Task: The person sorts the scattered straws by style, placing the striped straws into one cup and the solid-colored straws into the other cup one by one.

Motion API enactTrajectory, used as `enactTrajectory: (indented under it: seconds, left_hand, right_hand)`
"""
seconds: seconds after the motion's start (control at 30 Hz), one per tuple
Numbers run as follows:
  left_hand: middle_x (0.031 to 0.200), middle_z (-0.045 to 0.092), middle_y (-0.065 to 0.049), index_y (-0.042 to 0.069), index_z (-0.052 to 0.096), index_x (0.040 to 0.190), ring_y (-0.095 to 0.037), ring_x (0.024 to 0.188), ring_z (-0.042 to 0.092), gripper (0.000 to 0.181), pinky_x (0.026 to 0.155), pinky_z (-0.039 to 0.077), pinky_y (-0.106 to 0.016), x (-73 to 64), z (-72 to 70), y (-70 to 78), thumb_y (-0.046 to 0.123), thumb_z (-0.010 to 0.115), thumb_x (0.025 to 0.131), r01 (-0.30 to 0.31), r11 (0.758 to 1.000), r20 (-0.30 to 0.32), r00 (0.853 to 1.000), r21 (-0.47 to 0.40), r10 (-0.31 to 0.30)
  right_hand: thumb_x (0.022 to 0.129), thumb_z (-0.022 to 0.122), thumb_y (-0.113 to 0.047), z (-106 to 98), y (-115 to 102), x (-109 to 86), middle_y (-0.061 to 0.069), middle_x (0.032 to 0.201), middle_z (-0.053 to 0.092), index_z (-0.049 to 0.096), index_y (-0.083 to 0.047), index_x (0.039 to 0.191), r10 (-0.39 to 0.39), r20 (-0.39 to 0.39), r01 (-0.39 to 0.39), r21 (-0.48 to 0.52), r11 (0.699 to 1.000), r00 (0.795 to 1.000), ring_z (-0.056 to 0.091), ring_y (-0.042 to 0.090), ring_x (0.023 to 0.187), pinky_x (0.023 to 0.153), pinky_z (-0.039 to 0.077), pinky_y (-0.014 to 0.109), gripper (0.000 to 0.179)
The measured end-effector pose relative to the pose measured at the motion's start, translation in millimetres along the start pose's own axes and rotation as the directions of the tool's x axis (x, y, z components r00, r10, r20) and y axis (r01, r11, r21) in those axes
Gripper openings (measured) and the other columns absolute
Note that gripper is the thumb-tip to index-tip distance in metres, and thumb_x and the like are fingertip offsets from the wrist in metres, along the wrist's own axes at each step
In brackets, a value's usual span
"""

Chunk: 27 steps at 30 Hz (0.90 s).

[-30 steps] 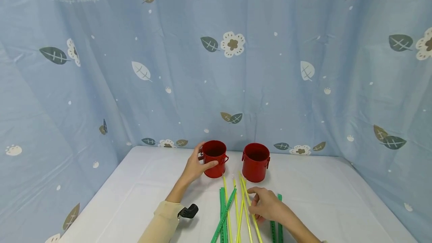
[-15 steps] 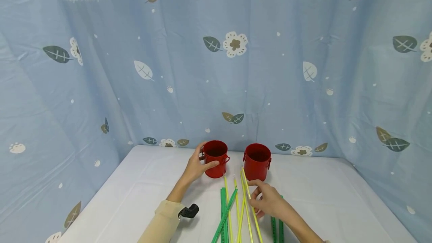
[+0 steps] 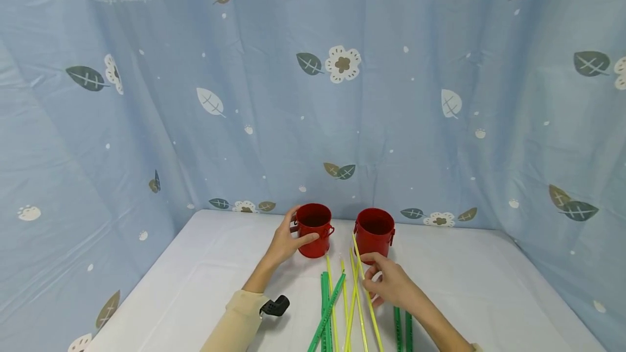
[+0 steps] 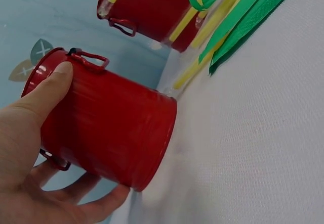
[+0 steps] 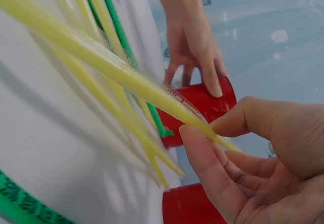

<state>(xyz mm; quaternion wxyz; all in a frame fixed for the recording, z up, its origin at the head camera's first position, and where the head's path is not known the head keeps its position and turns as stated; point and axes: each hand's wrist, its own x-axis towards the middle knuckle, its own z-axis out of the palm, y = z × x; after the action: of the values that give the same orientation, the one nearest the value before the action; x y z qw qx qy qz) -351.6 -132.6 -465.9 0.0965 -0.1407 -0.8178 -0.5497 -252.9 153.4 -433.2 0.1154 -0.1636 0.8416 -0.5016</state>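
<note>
My left hand grips the left small red bucket, thumb on the near side and fingers round the far side. In the left wrist view this bucket shows its smooth wall and small side handles. My right hand pinches a thin yellow stick in a clear printed wrapper between thumb and index finger. Its far end rises in front of the right red bucket. Several other yellow sticks lie just left of the right hand, below the buckets.
Green strips with dark print lie left of the yellow sticks, one crossing over the others. Two more green strips lie partly under the right forearm. A blue patterned curtain stands behind the white table.
My right hand has moved forward, toward the right bucket, raising the yellow stick's far end up against that bucket in view. My left hand keeps its grip on the left bucket.
</note>
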Motion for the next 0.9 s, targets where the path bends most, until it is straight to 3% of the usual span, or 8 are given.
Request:
enactTrajectory:
  seconds: [0.7,0.9]
  left_hand:
    - [0.145,0.047,-0.015,0.016,0.030,0.152,-0.039,0.126,0.052,0.087,0.100,0.051,-0.050,0.6,0.1,-1.3,0.026,0.081,0.082,-0.028,0.999,0.008,1.000,-0.017,0.028]
    - [0.145,0.047,-0.016,0.018,0.030,0.152,-0.042,0.125,0.053,0.087,0.097,0.053,-0.051,-1.3,0.1,-2.1,0.026,0.081,0.082,-0.017,1.000,0.000,1.000,-0.020,0.017]
  right_hand:
    - [0.090,0.064,-0.002,-10,-24,22.5,0.011,0.087,0.059,0.051,-0.001,0.131,-0.179,-0.110,0.170,-0.086,0.982,0.978,0.063,0.022,0.067,0.053,0.059,0.031,0.044]
    - [0.089,0.064,-0.001,-13,-36,34.5,0.011,0.089,0.060,0.052,0.000,0.130,-0.194,-0.160,0.179,-0.105,0.978,0.968,0.061,0.020,0.068,0.054,0.059,0.030,0.043]
